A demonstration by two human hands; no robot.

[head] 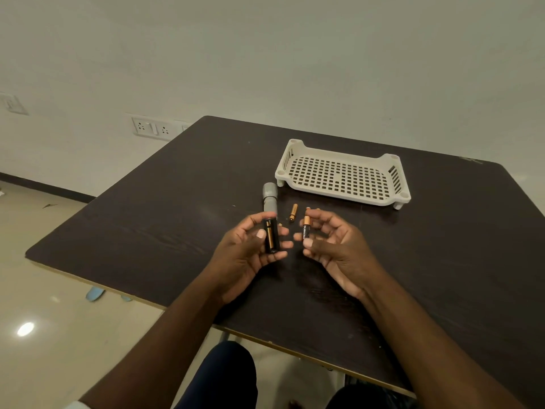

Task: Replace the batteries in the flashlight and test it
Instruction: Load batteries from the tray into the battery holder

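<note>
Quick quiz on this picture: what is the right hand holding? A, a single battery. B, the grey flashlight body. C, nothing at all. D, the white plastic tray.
A: the right hand pinches a single black-and-copper battery upright between thumb and fingers, while the grey flashlight body lies on the table and the tray sits untouched beyond.

my left hand (250, 246) covers the near end of the flashlight (269, 196); my right hand (333, 243) hides part of a battery (308, 208) behind it; table (177, 202) cut off at right
</note>
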